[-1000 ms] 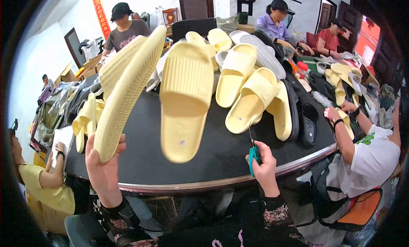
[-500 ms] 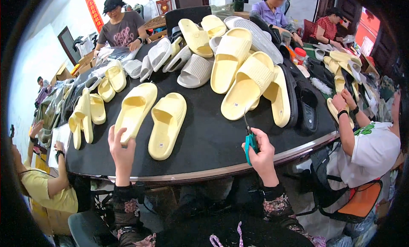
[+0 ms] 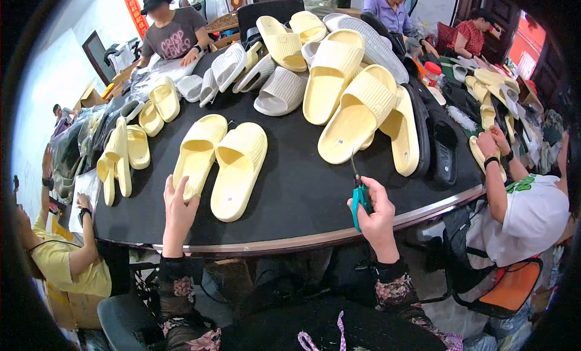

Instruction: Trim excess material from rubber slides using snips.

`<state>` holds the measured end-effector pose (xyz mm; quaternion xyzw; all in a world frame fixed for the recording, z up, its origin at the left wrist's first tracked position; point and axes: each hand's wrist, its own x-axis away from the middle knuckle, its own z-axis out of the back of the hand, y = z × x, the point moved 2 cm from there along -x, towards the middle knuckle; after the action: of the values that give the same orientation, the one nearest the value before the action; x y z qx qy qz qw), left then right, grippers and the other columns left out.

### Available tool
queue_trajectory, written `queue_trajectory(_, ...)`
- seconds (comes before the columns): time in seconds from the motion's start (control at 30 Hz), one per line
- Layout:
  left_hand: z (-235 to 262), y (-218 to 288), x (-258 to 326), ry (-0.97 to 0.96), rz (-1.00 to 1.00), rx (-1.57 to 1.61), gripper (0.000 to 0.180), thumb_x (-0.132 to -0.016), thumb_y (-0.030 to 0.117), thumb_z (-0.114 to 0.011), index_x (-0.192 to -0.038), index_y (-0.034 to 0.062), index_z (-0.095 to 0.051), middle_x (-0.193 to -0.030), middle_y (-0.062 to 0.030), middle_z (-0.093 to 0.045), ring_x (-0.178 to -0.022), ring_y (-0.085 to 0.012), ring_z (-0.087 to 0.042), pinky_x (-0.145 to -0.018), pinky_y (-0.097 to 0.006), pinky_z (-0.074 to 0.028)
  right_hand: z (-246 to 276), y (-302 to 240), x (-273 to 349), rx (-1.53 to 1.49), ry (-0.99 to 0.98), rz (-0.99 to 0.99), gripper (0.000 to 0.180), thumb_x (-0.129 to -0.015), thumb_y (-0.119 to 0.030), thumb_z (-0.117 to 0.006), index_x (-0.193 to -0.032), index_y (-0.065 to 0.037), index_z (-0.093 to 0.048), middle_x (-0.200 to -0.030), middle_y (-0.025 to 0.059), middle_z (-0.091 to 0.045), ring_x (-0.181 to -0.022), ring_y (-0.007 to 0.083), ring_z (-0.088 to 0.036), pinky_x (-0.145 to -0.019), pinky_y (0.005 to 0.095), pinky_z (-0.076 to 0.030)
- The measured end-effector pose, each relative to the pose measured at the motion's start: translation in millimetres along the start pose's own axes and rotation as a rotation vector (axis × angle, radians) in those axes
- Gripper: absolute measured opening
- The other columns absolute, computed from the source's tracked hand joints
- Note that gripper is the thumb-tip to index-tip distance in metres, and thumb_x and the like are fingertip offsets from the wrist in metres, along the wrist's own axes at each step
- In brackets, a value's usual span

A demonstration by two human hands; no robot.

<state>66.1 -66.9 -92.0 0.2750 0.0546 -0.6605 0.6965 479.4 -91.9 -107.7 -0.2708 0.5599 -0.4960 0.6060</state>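
My left hand grips the heel end of a pale yellow slide slipper, thumb on one side and fingers on the other. Close to its right lies a second yellow slipper, toe pointing away from me. Over the table's near edge, my right hand is closed round small scissors with teal handles. Their thin dark blades point away from me, with the tip just below the heel of a yellow slipper in the heap.
Yellow and grey slippers are heaped at the back of the black table. More yellow slippers stand at the left, black ones at the right. Co-workers sit around, one in a white shirt at right, another in yellow at left.
The slipper in my left hand has come nearer its neighbour, turned straighter and lower on the table. My right hand still holds the scissors in much the same place.
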Motion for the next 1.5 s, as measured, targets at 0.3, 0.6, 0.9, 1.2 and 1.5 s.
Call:
queue_trajectory(0.3,16.8,34.1,-47.9,-0.162,0.009,0.409,0.051,-0.087,0.021,-0.056,-0.129,-0.0042,-0.042,-0.095,-0.0171,-0.062,-0.083,-0.0243,-0.062,-0.072,-0.033,-0.051,1.6,1.0,-0.5,0.036,0.028,0.032,0.042,-0.079,-0.002,-0.065,-0.118,0.002,-0.050,-0.087,0.0096,-0.064,-0.079,0.0130,-0.064,-0.072,0.0259,-0.050)
queue_trajectory(0.6,-42.3,60.1,-87.0,-0.560,0.588,1.339,0.042,-0.094,0.027,-0.049,-0.120,-0.0027,-0.034,-0.100,-0.0285,-0.057,-0.083,-0.0355,-0.063,-0.069,-0.043,-0.054,6.4,-2.1,1.2,0.006,0.017,0.054,0.042,-0.080,-0.004,-0.065,-0.118,0.002,-0.050,-0.091,0.0124,-0.066,-0.083,0.0163,-0.067,-0.074,0.0284,-0.051)
queue_trajectory(0.9,-67.5,84.9,-88.6,-0.469,0.621,1.569,0.024,-0.090,0.011,-0.053,-0.110,-0.0006,-0.045,-0.105,-0.0150,-0.054,-0.096,-0.0318,-0.058,-0.077,-0.046,-0.051,9.6,-2.1,2.6,0.047,0.043,0.082,0.043,-0.079,-0.007,-0.068,-0.117,0.001,-0.050,-0.089,0.0110,-0.064,-0.080,0.0136,-0.064,-0.071,0.0275,-0.051)
queue_trajectory(1.2,-15.7,166.0,-22.8,-0.629,0.370,1.387,0.037,-0.091,0.009,-0.045,-0.125,-0.0055,-0.042,-0.113,-0.0139,-0.056,-0.099,-0.0208,-0.059,-0.083,-0.034,-0.050,10.9,-3.4,2.7,0.088,0.046,0.093,0.041,-0.079,-0.009,-0.068,-0.116,0.000,-0.052,-0.091,0.0121,-0.064,-0.081,0.0158,-0.065,-0.073,0.0294,-0.050)
queue_trajectory(1.5,-10.1,166.7,51.5,-0.539,0.379,1.402,0.053,-0.086,0.000,-0.047,-0.136,-0.0069,-0.030,-0.117,-0.0164,-0.055,-0.106,-0.0200,-0.054,-0.091,-0.031,-0.043,4.7,6.9,-0.7,-0.035,0.017,0.011,0.043,-0.078,-0.007,-0.067,-0.118,0.000,-0.051,-0.094,0.0153,-0.064,-0.082,0.0188,-0.065,-0.074,0.0299,-0.051)
